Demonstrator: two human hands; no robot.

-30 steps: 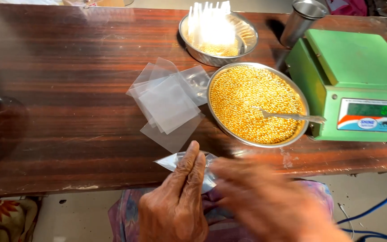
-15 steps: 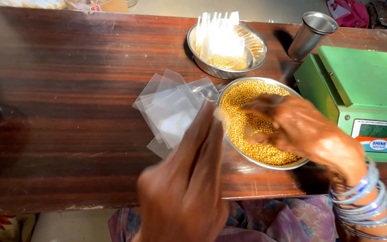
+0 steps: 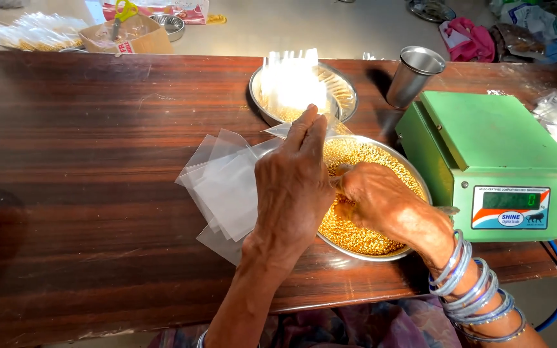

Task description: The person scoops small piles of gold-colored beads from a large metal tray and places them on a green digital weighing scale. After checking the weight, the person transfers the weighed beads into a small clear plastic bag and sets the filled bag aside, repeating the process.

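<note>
Hands [image 3: 294, 183] meet over the grain plate [image 3: 414, 177], moved up from the table edge.
Your left pinches a clear bag [image 3: 278, 131]; your right [image 3: 372, 196] is now closed in the grain [image 3: 362, 232], its hold hidden.

Two hands, the left hand [image 3: 294, 187] and the right hand [image 3: 372, 196]. Two round steel plates of yellow grain: near plate [image 3: 391, 161], far plate [image 3: 346, 90]. One steel tumbler [image 3: 414, 76]. One green weighing scale [image 3: 491, 142]. One loose stack of clear plastic pouches [image 3: 224, 183].
</note>
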